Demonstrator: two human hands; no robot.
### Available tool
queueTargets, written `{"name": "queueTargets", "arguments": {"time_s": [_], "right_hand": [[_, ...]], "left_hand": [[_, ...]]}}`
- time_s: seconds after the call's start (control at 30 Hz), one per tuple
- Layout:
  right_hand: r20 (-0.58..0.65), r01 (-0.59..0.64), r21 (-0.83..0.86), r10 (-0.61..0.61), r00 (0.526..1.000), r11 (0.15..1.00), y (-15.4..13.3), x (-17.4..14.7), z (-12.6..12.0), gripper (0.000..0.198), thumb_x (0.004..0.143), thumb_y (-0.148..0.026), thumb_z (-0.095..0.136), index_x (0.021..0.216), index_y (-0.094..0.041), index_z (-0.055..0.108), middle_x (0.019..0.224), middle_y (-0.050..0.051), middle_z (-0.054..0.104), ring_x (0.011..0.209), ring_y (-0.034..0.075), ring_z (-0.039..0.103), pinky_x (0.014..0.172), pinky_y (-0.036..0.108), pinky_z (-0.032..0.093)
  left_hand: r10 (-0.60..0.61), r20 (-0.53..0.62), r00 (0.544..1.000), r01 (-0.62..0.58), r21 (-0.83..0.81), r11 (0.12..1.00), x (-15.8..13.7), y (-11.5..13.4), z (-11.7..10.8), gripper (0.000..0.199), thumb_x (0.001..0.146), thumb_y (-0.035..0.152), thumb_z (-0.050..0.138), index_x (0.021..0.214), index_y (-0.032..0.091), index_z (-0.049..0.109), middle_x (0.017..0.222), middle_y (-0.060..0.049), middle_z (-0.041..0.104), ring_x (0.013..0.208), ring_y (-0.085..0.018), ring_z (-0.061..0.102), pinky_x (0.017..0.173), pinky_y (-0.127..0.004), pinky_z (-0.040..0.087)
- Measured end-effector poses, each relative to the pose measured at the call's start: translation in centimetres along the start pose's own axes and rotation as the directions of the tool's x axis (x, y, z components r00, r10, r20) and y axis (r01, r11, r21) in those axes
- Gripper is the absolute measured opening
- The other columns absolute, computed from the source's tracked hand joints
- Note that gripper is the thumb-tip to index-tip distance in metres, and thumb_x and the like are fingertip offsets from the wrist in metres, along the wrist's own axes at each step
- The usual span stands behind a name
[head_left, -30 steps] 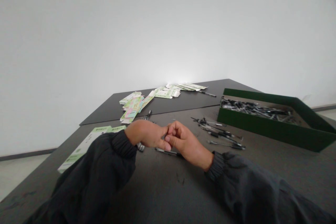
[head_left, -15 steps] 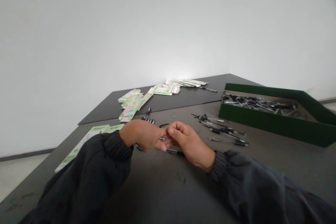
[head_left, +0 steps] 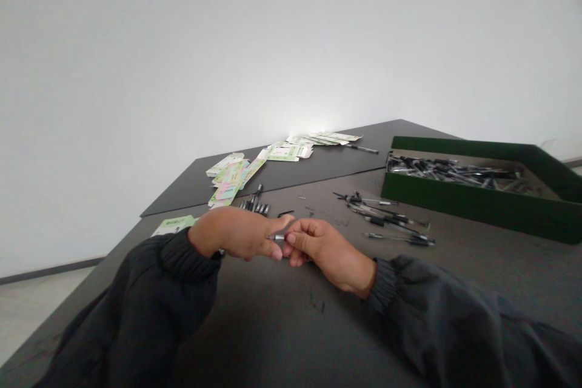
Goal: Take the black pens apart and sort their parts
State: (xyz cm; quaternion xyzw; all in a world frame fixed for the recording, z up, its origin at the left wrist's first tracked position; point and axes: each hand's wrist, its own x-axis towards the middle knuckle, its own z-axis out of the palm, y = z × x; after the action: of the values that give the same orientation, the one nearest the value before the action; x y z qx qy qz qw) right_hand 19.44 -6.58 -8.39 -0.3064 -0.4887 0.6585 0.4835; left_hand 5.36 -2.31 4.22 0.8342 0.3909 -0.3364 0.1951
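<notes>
My left hand [head_left: 239, 233] is closed around a pen [head_left: 276, 237], with the pen's silvery end sticking out between thumb and forefinger. Thumb and fingers of my right hand [head_left: 318, 248] pinch together at the tip of that end. The rest of the pen is hidden in my left hand. Just beyond my left hand several dark pens [head_left: 254, 201] lie side by side. To the right of my right hand is a loose pile of clear and black pens [head_left: 386, 218] on the dark table [head_left: 282, 327].
A green open box [head_left: 459, 191] full of pens and pen parts stands at the right. Flattened green and white cartons [head_left: 284, 151] run along the back, with a single pen [head_left: 364, 148] beside them. Another carton [head_left: 173, 225] lies behind my left wrist.
My hands have drawn slightly apart, the left one shifting left. More of the pen's end now shows between them. The view has also shifted a little.
</notes>
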Motion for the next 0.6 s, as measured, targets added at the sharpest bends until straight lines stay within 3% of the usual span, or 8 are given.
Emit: {"name": "queueTargets", "arguments": {"time_s": [0.37, 0.6], "right_hand": [[-0.034, 0.047, -0.009, -0.047, 0.998, 0.999, -0.3, -0.2, 0.7, 0.025, 0.075, -0.038, 0.066, 0.073, -0.016, 0.054, 0.065, 0.000, 0.060, 0.050, 0.008, 0.051, 0.049, 0.021, 0.040], [-0.021, 0.074, 0.008, -0.074, 0.997, 0.997, -0.6, -0.3, 1.0, 0.022, 0.076, -0.035, 0.064, 0.072, -0.016, 0.053, 0.063, -0.001, 0.058, 0.049, 0.008, 0.051, 0.050, 0.021, 0.041]], "left_hand": [[0.028, -0.024, 0.999, -0.025, 0.083, 0.996, -0.3, 0.1, -0.1, 0.077, 0.090, 0.041, 0.045, 0.148, 0.010, 0.005, 0.088, -0.008, 0.068, 0.076, -0.020, 0.061, 0.066, -0.025, 0.044], [0.084, -0.057, 0.995, -0.078, 0.100, 0.992, -0.2, -0.3, 0.0, 0.071, 0.088, 0.041, 0.047, 0.145, 0.014, 0.016, 0.111, -0.015, 0.063, 0.088, -0.024, 0.061, 0.074, -0.031, 0.045]]}}
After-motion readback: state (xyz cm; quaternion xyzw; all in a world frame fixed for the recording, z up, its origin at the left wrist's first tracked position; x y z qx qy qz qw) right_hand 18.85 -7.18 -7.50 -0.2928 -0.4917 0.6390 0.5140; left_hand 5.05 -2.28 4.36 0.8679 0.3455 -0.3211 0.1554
